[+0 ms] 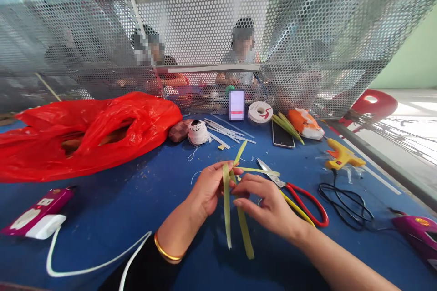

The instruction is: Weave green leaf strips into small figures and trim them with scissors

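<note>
Several narrow green leaf strips (227, 209) cross one another at the middle of the table, some hanging toward me, others pointing away and to the right. My left hand (210, 186) pinches them where they cross, between thumb and fingers. From the right, my right hand (262, 200) closes its thumb and forefinger on a hanging strip just below the crossing. Part of the crossing is hidden by my fingers. Beyond my right hand lie open scissors (278, 181) with red and yellow handles, partly covered by the hand.
On the left spreads a red plastic bag (143, 122). A thread spool (198, 132), white sticks (228, 132), ribbon roll (260, 112), upright phone (236, 105) and more leaves (288, 127) line the back. A yellow glue gun (343, 154) with black cord lies right. Behind stands a perforated metal screen (201, 22).
</note>
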Demonstrator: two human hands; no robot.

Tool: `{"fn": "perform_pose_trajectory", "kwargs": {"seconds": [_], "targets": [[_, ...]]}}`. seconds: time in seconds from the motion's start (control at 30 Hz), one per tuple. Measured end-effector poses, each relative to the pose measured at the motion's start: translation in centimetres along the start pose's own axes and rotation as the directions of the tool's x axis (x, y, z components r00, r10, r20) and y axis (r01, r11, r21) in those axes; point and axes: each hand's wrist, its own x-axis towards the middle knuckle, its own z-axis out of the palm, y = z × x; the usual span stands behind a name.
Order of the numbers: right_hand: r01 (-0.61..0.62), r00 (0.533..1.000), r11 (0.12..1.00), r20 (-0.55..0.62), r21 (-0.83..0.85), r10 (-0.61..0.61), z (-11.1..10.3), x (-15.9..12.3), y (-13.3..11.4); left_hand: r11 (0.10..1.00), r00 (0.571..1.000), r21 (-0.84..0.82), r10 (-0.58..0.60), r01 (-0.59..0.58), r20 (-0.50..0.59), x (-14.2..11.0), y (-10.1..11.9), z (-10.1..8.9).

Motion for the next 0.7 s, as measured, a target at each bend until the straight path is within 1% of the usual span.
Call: {"fn": "perform_pose_trajectory", "kwargs": {"seconds": [0.07, 0.13, 0.23, 0.3, 0.43, 0.53, 0.6, 0.7], "targets": [[-0.151, 0.988, 0.984, -0.020, 0.097, 0.154, 0.7, -0.2, 0.0, 0.999, 0.999, -0.014, 0.035, -0.035, 0.005, 0.0, -0.2, 0.2], [-0.267, 0.962, 0.953, -0.025, 0.141, 0.273, 1.4, -0.4, 0.1, 0.997, 0.998, -0.028, 0.068, -0.068, 0.013, -0.1, -0.4, 0.4], [-0.367, 0.924, 0.904, -0.021, 0.219, 0.381, 1.9, -0.5, 0.1, 0.997, 0.997, -0.029, 0.077, -0.077, -0.023, -0.1, -0.4, 0.6], [-0.391, 0.912, 0.885, -0.025, 0.251, 0.410, 2.0, -0.5, 0.0, 0.998, 0.997, -0.018, 0.063, -0.064, -0.046, -0.2, -0.5, 0.6], [-0.442, 0.888, 0.866, -0.024, 0.233, 0.460, 2.2, -0.5, -0.2, 0.997, 0.994, 0.032, 0.071, -0.068, -0.079, -0.1, -0.9, 0.7], [-0.485, 0.859, 0.826, -0.022, 0.286, 0.511, 2.4, -0.5, -0.2, 0.996, 0.993, -0.009, 0.091, -0.092, -0.073, -0.1, -1.2, 0.8], [-0.469, 0.859, 0.820, -0.046, 0.328, 0.510, 2.1, -0.4, -0.2, 0.994, 0.993, -0.026, 0.108, -0.109, -0.046, -0.1, -1.2, 0.9], [-0.425, 0.866, 0.837, -0.115, 0.344, 0.487, 1.4, -0.2, -0.1, 0.985, 0.986, 0.072, 0.159, -0.155, -0.054, -0.1, -0.8, 0.7]]}}
